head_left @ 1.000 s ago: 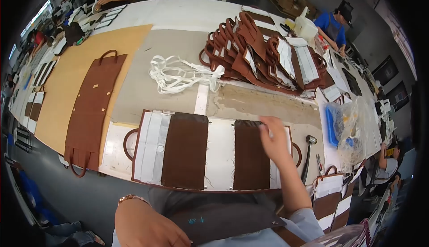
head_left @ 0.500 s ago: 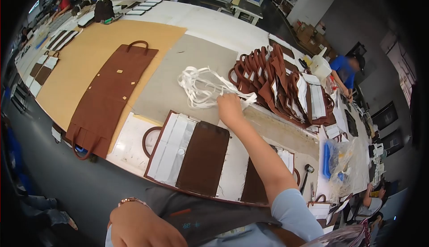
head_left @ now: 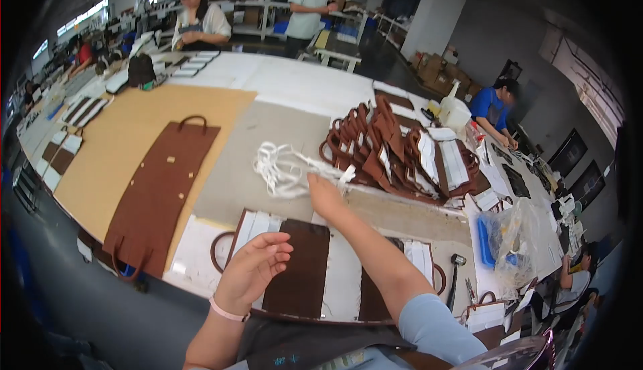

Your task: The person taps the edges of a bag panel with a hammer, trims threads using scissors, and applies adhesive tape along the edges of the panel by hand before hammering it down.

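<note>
A tangled bundle of white strips (head_left: 278, 169) lies on the grey board, its loose ends running to the right. My right hand (head_left: 326, 196) is at the near side of this bundle, fingers closed on the strips, though the fingertips are partly hidden. My left hand (head_left: 258, 266) hovers over the left part of a brown bag panel (head_left: 295, 269) with fingers loosely bent and nothing in them. That panel lies lining side up, with white and dark brown sections and a handle at each end. Part of it is covered by my hands and forearm.
Left, a long brown bag piece (head_left: 161, 189) lies on a tan board (head_left: 221, 105). A heap of brown handled pieces (head_left: 395, 149) is at the right. Nearer are a hammer (head_left: 455, 279), a blue tray (head_left: 485, 239) and clear plastic bags (head_left: 519, 243). Other people work around the table.
My left hand has risen from near my body to above the bag panel. My right hand stays at the white strips. The camera has tilted up, showing more of the room.
</note>
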Available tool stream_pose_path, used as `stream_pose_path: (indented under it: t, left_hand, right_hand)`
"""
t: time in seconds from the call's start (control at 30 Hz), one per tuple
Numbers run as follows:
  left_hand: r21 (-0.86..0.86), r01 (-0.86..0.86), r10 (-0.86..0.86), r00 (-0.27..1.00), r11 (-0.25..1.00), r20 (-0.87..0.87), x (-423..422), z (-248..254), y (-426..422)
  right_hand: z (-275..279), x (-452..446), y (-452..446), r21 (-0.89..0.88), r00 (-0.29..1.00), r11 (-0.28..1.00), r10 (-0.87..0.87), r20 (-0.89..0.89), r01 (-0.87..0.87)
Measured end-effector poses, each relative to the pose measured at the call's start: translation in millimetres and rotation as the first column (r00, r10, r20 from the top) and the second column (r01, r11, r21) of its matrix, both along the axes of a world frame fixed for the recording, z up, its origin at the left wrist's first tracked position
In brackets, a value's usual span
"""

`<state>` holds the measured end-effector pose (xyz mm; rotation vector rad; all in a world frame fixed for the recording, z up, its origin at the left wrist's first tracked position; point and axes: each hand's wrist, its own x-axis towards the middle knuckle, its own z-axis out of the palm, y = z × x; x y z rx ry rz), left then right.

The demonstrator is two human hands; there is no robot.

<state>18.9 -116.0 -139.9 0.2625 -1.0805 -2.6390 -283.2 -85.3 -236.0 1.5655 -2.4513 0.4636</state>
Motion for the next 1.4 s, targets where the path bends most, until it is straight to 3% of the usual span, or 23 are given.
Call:
stream_pose_path:
  t: [0.07,0.13,0.23,0.33,0.47,0.53,0.57,0.67,0.7,0.8,0.9,0.93,1.0,1.03,1.1,1.13,1.2,1.27,1.3,1.4]
  left_hand:
    - [0.167,-0.106,0.1,0.994,0.98,0.041,-2,-13,-5]
    - [0.159,-0.122,0.112,0.991,0.98,0.069,-4,-18,-10]
    - [0.161,-0.16,0.144,0.984,0.974,0.108,-11,-22,-12]
    - [0.088,-0.196,0.183,0.974,0.977,0.133,-34,-25,-8]
    - [0.214,0.024,0.018,0.981,0.976,-0.192,-62,-17,0]
    - [0.194,0.187,-0.107,0.927,0.963,-0.36,-72,-1,6]
    - [0.07,0.136,-0.103,0.932,0.988,-0.347,-71,16,17]
    - [0.054,0.294,-0.252,0.888,0.954,-0.384,-81,10,21]
    - [-0.004,0.238,-0.231,0.938,0.971,-0.258,-83,10,27]
    - [-0.135,0.407,-0.428,0.879,0.903,-0.21,-84,-4,30]
    - [-0.054,0.463,-0.456,0.835,0.885,-0.31,-78,5,40]
    - [-0.053,0.485,-0.47,0.807,0.873,-0.357,-77,11,44]
    - [-0.095,0.334,-0.337,0.941,0.938,-0.023,-75,10,51]
    - [-0.051,0.405,-0.408,0.901,0.913,-0.145,-78,-2,49]
    - [-0.293,0.297,-0.37,0.899,0.909,-0.234,-77,-11,58]
    - [-0.546,0.097,-0.264,0.935,0.832,-0.236,-74,-1,77]
    - [-0.66,-0.089,-0.106,0.962,0.746,-0.25,-69,3,89]
    - [-0.451,-0.079,-0.011,0.981,0.889,-0.194,-61,-1,89]
    - [-0.268,-0.004,-0.036,0.989,0.963,-0.146,-58,-1,84]
    - [0.065,0.001,0.015,0.967,0.998,-0.254,-62,13,99]
  right_hand:
    - [13,5,5,0.064,1.0,0.998,0.004,0.028,-0.006]
    - [27,10,8,0.041,0.998,0.999,0.034,0.043,-0.036]
    - [78,37,28,-0.393,0.984,0.905,0.179,0.004,-0.163]
    - [142,92,70,-0.571,0.914,0.804,0.341,0.22,-0.163]
    - [158,130,129,-0.531,0.745,0.821,0.487,0.457,-0.211]
    - [150,139,148,-0.492,0.594,0.843,0.514,0.619,-0.218]
    - [144,141,155,-0.477,0.651,0.856,0.481,0.587,-0.202]
    - [134,139,177,-0.49,0.786,0.869,0.35,0.51,-0.069]
    - [128,134,184,-0.543,0.802,0.84,0.33,0.499,-0.008]
    - [115,118,207,-0.628,0.787,0.72,0.19,0.586,0.294]
    - [113,106,222,-0.668,0.709,0.549,0.181,0.682,0.502]
    - [113,108,227,-0.647,0.671,0.547,0.196,0.715,0.531]
    - [117,107,234,-0.615,0.601,0.545,0.234,0.764,0.57]
    - [115,108,234,-0.612,0.599,0.584,0.25,0.761,0.533]
    - [102,120,228,-0.6,0.588,0.657,0.284,0.758,0.456]
    - [102,129,226,-0.585,0.724,0.744,0.203,0.659,0.323]
    - [105,140,224,-0.581,0.8,0.798,0.24,0.55,0.16]
    - [114,144,229,-0.555,0.81,0.815,0.206,0.549,0.168]
    - [117,145,230,-0.54,0.814,0.823,0.189,0.549,0.173]
    - [117,142,235,-0.542,0.784,0.8,0.155,0.601,0.258]
